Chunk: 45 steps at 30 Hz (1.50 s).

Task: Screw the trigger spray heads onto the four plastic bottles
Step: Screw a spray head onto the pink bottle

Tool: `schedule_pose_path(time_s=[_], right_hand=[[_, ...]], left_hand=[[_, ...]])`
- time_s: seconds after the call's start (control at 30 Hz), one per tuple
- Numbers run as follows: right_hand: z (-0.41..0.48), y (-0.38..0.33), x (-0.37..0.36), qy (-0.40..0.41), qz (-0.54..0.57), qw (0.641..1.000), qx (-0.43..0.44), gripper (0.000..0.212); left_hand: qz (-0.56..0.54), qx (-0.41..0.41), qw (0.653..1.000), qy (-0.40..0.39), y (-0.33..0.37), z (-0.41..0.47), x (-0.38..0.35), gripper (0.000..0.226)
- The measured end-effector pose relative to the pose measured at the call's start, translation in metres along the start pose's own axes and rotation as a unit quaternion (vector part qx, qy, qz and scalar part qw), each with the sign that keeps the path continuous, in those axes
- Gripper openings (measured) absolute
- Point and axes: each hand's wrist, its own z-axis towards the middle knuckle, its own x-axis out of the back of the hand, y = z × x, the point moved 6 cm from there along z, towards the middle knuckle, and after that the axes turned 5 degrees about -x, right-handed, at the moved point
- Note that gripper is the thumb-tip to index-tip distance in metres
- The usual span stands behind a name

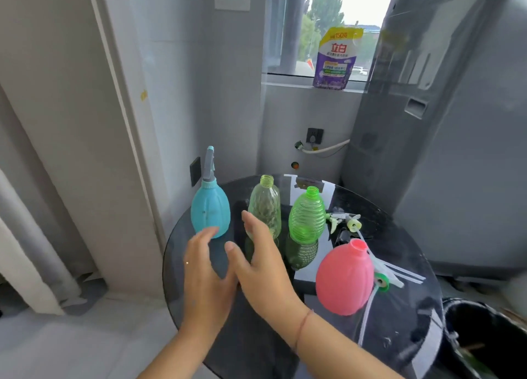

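Your left hand point(204, 276) and right hand point(261, 260), both spread and empty, hover just before the upright blue bottle point(210, 210), its spray head point(209, 164) pointing straight up.

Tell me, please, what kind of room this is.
Probably a home laundry or utility corner: a grey washing machine stands by the window, a detergent pouch sits on the sill, and a water tap is on the wall.
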Motion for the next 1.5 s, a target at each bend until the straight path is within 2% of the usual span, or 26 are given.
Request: schedule_pose_path(time_s=[0.07, 0.17, 0.23, 0.3, 0.4, 0.47, 0.63, 0.8, 0.83, 0.9, 0.97, 1.07, 1.13, 1.23, 1.3, 1.37, 1.43, 1.5], right_hand=[[-0.018, -0.02, 0.046, 0.073, -0.01, 0.995, 0.06, 0.038], [-0.038, -0.037, 0.123, 0.24, -0.031, 0.964, 0.109, 0.021], [-0.046, -0.028, 0.169, 0.34, -0.025, 0.935, 0.098, 0.025], [-0.047, -0.003, 0.2, 0.378, -0.028, 0.925, 0.033, 0.031], [-0.045, 0.055, 0.212, 0.305, -0.024, 0.943, -0.129, 0.034], [-0.051, 0.083, 0.205, 0.245, -0.003, 0.95, -0.192, 0.034], [-0.052, 0.102, 0.185, 0.16, 0.027, 0.962, -0.219, 0.037], [-0.04, 0.111, 0.177, 0.131, 0.024, 0.965, -0.226, 0.031], [-0.034, 0.111, 0.182, 0.137, 0.011, 0.965, -0.224, 0.029], [-0.014, 0.114, 0.197, 0.151, -0.085, 0.962, -0.213, 0.027], [0.01, 0.115, 0.212, 0.14, -0.238, 0.936, -0.217, 0.03], [0.038, 0.131, 0.211, 0.081, -0.432, 0.862, -0.253, 0.036], [0.049, 0.141, 0.205, 0.062, -0.483, 0.833, -0.262, 0.044], [0.057, 0.15, 0.202, 0.064, -0.498, 0.822, -0.269, 0.053], [0.057, 0.149, 0.2, 0.059, -0.502, 0.818, -0.273, 0.051], [0.055, 0.143, 0.203, 0.085, -0.441, 0.851, -0.271, 0.034], [0.054, 0.132, 0.207, 0.118, -0.294, 0.916, -0.245, 0.035], [0.052, 0.113, 0.212, 0.145, -0.131, 0.957, -0.214, 0.029]], left_hand=[[-0.062, -0.044, 0.99, -0.115, 0.037, -0.023, -0.029, 0.069], [-0.124, 0.016, 0.945, -0.301, 0.058, -0.047, -0.081, 0.097], [-0.132, 0.062, 0.922, -0.359, 0.061, -0.054, -0.105, 0.118], [-0.146, 0.086, 0.909, -0.38, 0.066, -0.056, -0.124, 0.13], [-0.168, 0.119, 0.905, -0.373, 0.071, -0.055, -0.143, 0.135], [-0.166, 0.124, 0.907, -0.367, 0.072, -0.055, -0.152, 0.135], [-0.158, 0.119, 0.923, -0.33, 0.067, -0.055, -0.158, 0.126], [-0.167, 0.111, 0.94, -0.276, 0.06, -0.054, -0.146, 0.098], [-0.159, 0.108, 0.945, -0.265, 0.058, -0.053, -0.141, 0.097], [-0.143, 0.104, 0.952, -0.251, 0.051, -0.05, -0.13, 0.099], [-0.132, 0.107, 0.953, -0.25, 0.046, -0.047, -0.124, 0.099], [-0.129, 0.115, 0.952, -0.252, 0.04, -0.044, -0.121, 0.098], [-0.132, 0.118, 0.951, -0.254, 0.041, -0.043, -0.121, 0.096], [-0.134, 0.117, 0.95, -0.257, 0.04, -0.042, -0.124, 0.096], [-0.133, 0.116, 0.95, -0.257, 0.039, -0.041, -0.124, 0.097], [-0.135, 0.115, 0.95, -0.257, 0.038, -0.041, -0.124, 0.098], [-0.138, 0.112, 0.949, -0.259, 0.038, -0.041, -0.124, 0.098], [-0.135, 0.112, 0.949, -0.263, 0.039, -0.042, -0.124, 0.099]])
